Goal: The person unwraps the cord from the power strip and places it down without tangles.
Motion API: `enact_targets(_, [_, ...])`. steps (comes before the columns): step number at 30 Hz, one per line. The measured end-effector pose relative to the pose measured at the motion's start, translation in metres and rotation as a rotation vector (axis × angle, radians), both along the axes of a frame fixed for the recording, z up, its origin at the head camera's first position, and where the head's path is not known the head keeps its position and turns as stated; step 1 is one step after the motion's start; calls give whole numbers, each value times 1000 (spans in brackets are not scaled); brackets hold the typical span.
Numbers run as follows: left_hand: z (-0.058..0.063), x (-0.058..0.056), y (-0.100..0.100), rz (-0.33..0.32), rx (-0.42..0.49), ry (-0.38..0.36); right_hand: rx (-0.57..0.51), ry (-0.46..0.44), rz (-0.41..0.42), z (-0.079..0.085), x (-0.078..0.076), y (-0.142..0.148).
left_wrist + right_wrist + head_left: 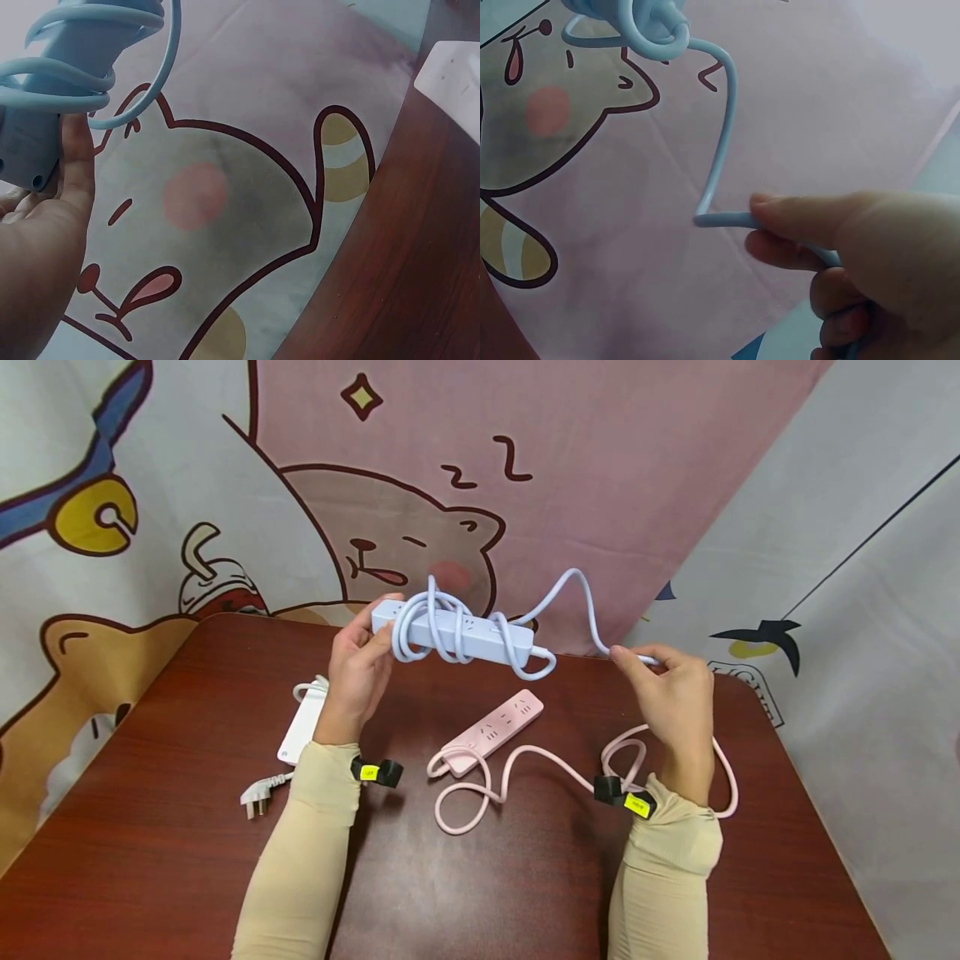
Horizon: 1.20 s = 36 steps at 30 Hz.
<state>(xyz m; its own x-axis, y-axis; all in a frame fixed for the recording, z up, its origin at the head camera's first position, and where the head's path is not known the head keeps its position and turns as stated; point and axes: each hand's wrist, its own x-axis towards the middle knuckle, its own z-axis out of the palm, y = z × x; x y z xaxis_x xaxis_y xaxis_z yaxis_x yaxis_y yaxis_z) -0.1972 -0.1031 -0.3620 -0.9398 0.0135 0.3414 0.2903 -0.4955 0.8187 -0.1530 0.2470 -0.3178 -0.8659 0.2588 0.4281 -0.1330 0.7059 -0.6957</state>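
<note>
A light blue power strip (pixel 487 639) is held up above the table, its own cord wound round it in several loops. My left hand (pixel 358 664) grips the strip's left end between thumb and fingers, as the left wrist view also shows with the strip (pixel 82 45) at upper left. From the strip's right end the blue cord (pixel 588 602) rises in a bend and runs to my right hand (pixel 675 693). In the right wrist view, thumb and forefinger pinch the cord (pixel 724 142), and the other fingers curl over it. The cord's plug is hidden.
On the table (pixel 420 893) below lies a pink power strip (pixel 495 731), its cord (pixel 555 756) looping right beneath my right forearm. A white power strip (pixel 302 727) with its plug (pixel 257 793) lies left, partly behind my left arm. A printed curtain (pixel 600 460) hangs behind.
</note>
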Motion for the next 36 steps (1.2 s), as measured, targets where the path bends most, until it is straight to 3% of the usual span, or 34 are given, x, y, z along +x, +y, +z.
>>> enact_targets(15, [-1, -2, 2, 39, -19, -27, -312, 215, -63, 0, -6, -3])
enact_targets(23, [-4, -6, 1, 123, -36, -91, -361, 299, -96, 5, -3, 0])
enact_targets(29, [-5, -8, 2, 221, -8, -122, -225, 180, -45, 12, 12, 17])
enact_targets(36, [-6, -8, 2, 289, 13, -123, 95, -168, 165, 20, 36, 39])
